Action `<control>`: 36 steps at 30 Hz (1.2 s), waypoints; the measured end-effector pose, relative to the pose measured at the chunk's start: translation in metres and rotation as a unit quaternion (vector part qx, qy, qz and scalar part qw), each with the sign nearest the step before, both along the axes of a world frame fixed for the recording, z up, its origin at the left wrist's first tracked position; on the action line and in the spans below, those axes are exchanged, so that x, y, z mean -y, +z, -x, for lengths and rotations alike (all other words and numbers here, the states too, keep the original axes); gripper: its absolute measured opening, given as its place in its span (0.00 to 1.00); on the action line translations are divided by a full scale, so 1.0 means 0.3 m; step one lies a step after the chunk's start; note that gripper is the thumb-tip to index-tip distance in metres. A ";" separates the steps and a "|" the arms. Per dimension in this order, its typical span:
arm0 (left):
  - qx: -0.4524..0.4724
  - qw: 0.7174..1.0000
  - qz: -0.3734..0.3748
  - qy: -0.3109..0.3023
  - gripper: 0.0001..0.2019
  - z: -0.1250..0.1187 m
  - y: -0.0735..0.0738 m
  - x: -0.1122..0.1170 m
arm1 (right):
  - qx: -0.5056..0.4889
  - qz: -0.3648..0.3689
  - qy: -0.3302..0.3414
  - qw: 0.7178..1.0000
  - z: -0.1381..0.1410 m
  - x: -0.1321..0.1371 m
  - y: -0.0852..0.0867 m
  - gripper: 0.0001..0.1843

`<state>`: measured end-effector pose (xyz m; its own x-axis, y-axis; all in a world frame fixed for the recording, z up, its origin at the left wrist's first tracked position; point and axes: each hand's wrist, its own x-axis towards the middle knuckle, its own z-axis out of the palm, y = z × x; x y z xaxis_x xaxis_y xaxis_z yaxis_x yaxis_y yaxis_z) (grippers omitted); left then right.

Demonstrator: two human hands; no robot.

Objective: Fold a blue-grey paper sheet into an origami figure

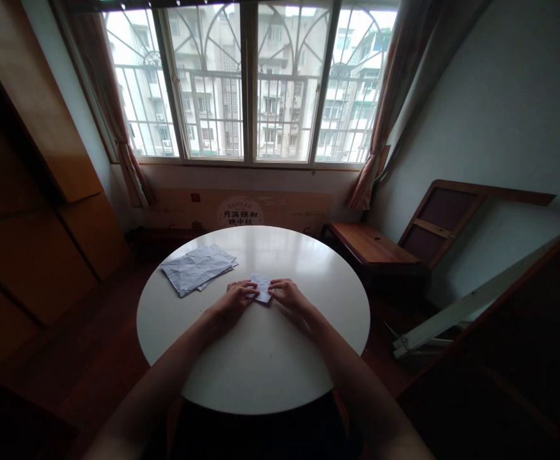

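A small folded piece of white paper [262,286] lies near the middle of the round white table [261,364]. My left hand [236,296] presses on the paper's left edge with curled fingers. From the other side, my right hand [286,293] pinches the paper's right edge. Both hands rest on the tabletop and hide part of the paper.
A loose stack of creased white sheets [197,268] lies on the table's far left. A low wooden bench [371,246] and a leaning wooden frame [440,220] stand to the right. Wooden cabinets [31,211] line the left wall; a barred window [248,83] is ahead.
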<state>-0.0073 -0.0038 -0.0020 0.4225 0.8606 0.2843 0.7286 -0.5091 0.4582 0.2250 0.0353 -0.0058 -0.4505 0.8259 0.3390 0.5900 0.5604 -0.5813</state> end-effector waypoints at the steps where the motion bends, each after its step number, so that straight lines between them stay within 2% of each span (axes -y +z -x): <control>1: 0.001 1.000 0.001 0.006 0.14 0.000 0.001 -0.001 | 0.008 -0.002 0.000 1.000 -0.001 0.001 0.003 0.12; 5: 0.004 1.000 0.000 0.026 0.13 0.000 0.002 -0.002 | 0.017 -0.003 0.011 1.000 -0.005 0.002 0.015 0.12; 13: 0.010 0.999 -0.024 0.042 0.15 0.013 -0.035 -0.021 | 0.001 0.036 0.020 0.999 -0.005 0.008 0.028 0.11; 36: 0.003 0.999 -0.024 0.031 0.14 0.009 -0.008 -0.010 | 0.019 0.040 0.023 0.999 -0.009 0.014 0.035 0.12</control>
